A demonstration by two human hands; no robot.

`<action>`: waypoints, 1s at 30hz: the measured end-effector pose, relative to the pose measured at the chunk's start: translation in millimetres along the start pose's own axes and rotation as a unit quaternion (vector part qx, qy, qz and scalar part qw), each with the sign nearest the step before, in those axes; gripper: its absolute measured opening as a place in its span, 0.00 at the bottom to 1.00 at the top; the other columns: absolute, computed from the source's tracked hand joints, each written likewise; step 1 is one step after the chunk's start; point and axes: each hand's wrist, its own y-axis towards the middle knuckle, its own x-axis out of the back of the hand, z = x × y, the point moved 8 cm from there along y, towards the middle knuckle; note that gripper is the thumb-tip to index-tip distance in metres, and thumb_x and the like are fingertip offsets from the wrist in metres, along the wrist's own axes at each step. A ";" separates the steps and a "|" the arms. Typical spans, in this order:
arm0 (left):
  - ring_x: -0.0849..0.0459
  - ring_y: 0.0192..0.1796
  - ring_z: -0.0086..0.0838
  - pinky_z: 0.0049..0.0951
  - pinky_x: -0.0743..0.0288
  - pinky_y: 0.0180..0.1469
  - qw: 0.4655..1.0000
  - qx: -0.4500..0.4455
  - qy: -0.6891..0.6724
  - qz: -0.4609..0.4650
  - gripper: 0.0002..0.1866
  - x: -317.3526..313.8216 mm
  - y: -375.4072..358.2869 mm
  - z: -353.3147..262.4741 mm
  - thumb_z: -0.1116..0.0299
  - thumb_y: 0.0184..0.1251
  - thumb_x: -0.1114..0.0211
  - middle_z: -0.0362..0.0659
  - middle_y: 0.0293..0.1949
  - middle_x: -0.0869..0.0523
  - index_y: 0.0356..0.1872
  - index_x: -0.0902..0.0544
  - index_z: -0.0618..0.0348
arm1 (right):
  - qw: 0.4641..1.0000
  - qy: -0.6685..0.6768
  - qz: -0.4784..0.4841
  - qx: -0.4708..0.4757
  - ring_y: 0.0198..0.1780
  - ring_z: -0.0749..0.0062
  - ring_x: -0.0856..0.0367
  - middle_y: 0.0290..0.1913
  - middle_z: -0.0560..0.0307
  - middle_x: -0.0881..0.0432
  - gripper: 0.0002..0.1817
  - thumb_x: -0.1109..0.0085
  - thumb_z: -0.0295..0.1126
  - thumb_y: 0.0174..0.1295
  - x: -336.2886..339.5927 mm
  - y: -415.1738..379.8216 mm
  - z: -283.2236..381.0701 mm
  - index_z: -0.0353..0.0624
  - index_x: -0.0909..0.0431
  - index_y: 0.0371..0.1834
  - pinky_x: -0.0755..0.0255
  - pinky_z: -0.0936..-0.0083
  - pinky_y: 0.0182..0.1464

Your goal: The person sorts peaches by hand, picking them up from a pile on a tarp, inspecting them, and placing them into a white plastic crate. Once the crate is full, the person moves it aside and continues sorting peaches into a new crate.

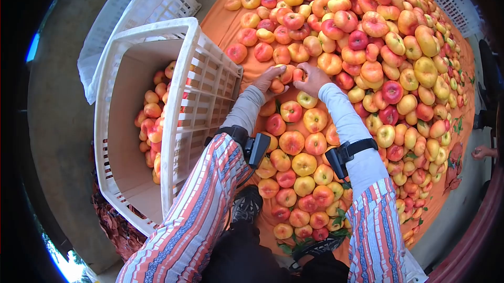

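Red and yellow flat peaches (303,164) lie in a wide pile before me. My left hand (266,80) is closed around flat peaches (278,84), at the near side of the pile beside the basket. Close to its right, my right hand (314,80) has its fingers curled on another flat peach (299,75). Both hands are almost touching, with loose fruit beneath them. On my left a white plastic basket (181,91), lined with cardboard, stands tilted toward me and holds several flat peaches (153,110).
An orange sheet (226,28) lies under the pile. Behind the basket stand more white crates (157,0), and another crate (451,0) is at the far right. My shoes (247,203) are at the pile's near edge. Another person's hand (484,152) shows at right.
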 end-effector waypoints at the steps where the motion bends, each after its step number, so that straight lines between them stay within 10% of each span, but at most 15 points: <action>1: 0.25 0.45 0.25 0.31 0.24 0.41 0.999 -0.004 -0.041 0.005 0.19 -1.8 -1.0 2.6 0.56 0.54 0.35 0.35 0.43 0.24 0.44 0.27 0.49 | 0.997 0.065 -0.038 0.024 0.49 0.57 0.24 0.46 0.43 0.24 0.29 0.40 0.41 0.46 2.9 -1.5 0.9 0.39 0.32 0.51 0.32 0.69 0.52; 7: 0.25 0.46 0.25 0.27 0.27 0.40 0.959 -0.078 -0.243 0.122 0.21 -35.3 -37.2 -7.9 0.51 0.57 0.40 0.36 0.47 0.25 0.50 0.28 0.47 | 0.833 0.552 -0.036 0.030 0.40 0.79 0.27 0.38 0.58 0.25 0.20 0.40 0.35 0.52 12.9 -53.2 23.1 0.37 0.31 0.46 0.29 0.82 0.42; 13: 0.23 0.41 0.30 0.29 0.25 0.36 0.917 -0.202 -0.338 0.066 0.25 -84.4 -104.0 -54.4 0.43 0.54 0.41 0.41 0.42 0.22 0.45 0.25 0.50 | 0.672 0.695 -0.248 0.058 0.37 0.79 0.28 0.39 0.58 0.27 0.19 0.43 0.33 0.53 49.3 -103.7 102.1 0.38 0.33 0.47 0.29 0.84 0.38; 17: 0.23 0.44 0.34 0.33 0.25 0.46 0.890 -0.394 -0.226 -0.038 0.28 -82.3 -186.0 -128.5 0.40 0.54 0.45 0.45 0.41 0.22 0.43 0.26 0.55 | 0.735 0.484 -0.444 0.168 0.40 0.75 0.28 0.38 0.58 0.28 0.17 0.44 0.32 0.55 99.4 -128.8 201.3 0.37 0.31 0.45 0.30 0.78 0.44; 25: 0.27 0.54 0.42 0.42 0.34 0.58 0.819 -0.466 -0.204 -0.266 0.33 32.0 -311.1 -192.9 0.40 0.57 0.52 0.50 0.52 0.26 0.53 0.31 0.59 | 0.863 0.447 -0.205 0.112 0.57 0.50 0.37 0.54 0.38 0.37 0.33 0.47 0.43 0.53 52.6 -83.5 364.5 0.32 0.42 0.57 0.44 0.64 0.60; 28: 0.34 0.60 0.41 0.41 0.41 0.63 0.841 -0.489 -0.192 -0.131 0.35 38.9 -297.1 -189.0 0.41 0.59 0.54 0.50 0.59 0.33 0.59 0.37 0.57 | 0.920 0.345 -0.127 0.139 0.60 0.48 0.41 0.56 0.37 0.39 0.36 0.47 0.45 0.53 29.0 -87.4 383.7 0.32 0.46 0.59 0.49 0.61 0.62; 30: 0.36 0.62 0.41 0.40 0.43 0.64 0.836 -0.520 -0.171 -0.022 0.35 25.6 -290.1 -182.4 0.41 0.60 0.56 0.50 0.60 0.36 0.61 0.40 0.56 | 0.899 0.300 -0.238 0.212 0.61 0.47 0.42 0.57 0.36 0.40 0.32 0.47 0.44 0.54 33.0 -115.3 383.7 0.32 0.41 0.56 0.49 0.59 0.63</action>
